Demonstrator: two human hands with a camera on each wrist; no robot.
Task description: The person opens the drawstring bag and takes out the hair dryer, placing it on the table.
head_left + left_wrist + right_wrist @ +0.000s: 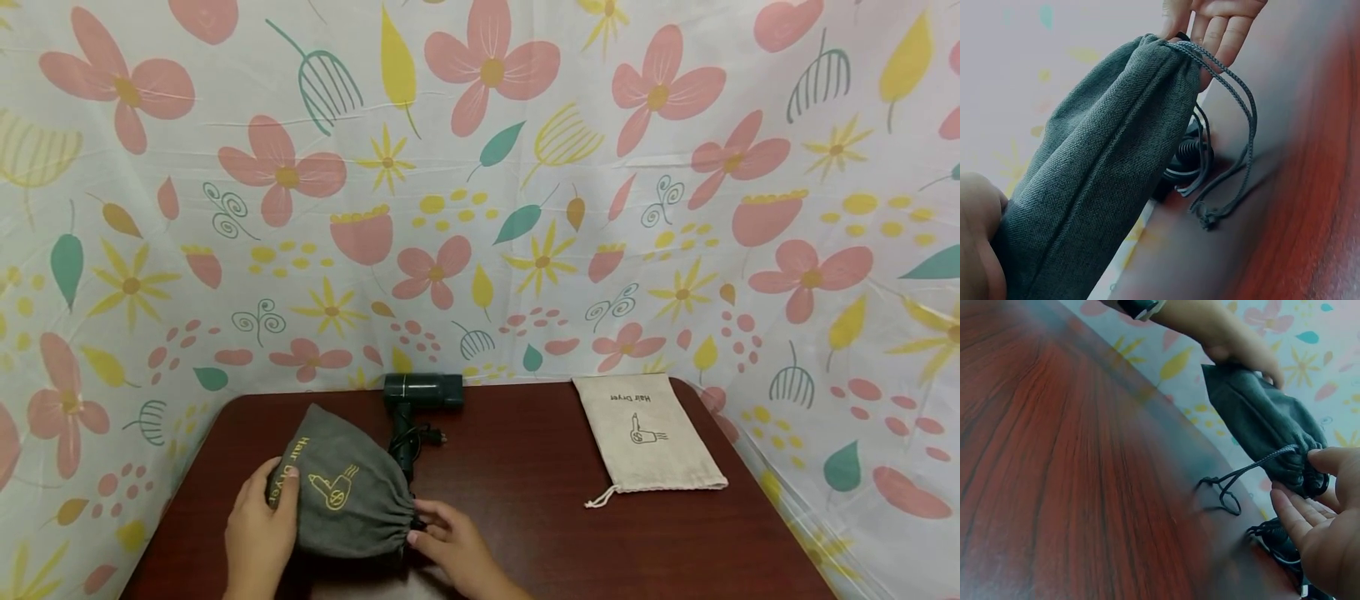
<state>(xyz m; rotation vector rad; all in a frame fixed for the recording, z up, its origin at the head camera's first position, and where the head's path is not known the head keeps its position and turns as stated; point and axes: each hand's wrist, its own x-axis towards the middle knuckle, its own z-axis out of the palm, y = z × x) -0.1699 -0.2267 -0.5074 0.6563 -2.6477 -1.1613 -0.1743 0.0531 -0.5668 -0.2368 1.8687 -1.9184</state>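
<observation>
A dark grey drawstring bag with yellow "Hair Dryer" lettering and a dryer drawing is held above the table at the front left. My left hand grips its bottom end, thumb over the printed side. At the gathered mouth, my right hand pinches the fabric near a small black piece on the cord. The grey drawstring hangs from the mouth in a loop, its knotted end low near the tabletop in the left wrist view. The bag's inside is hidden.
Behind the bag, a dark green hair dryer lies near the table's back edge, its black cord bundled by the handle. A beige drawstring bag lies flat at the back right. Floral cloth hangs around the reddish-brown table.
</observation>
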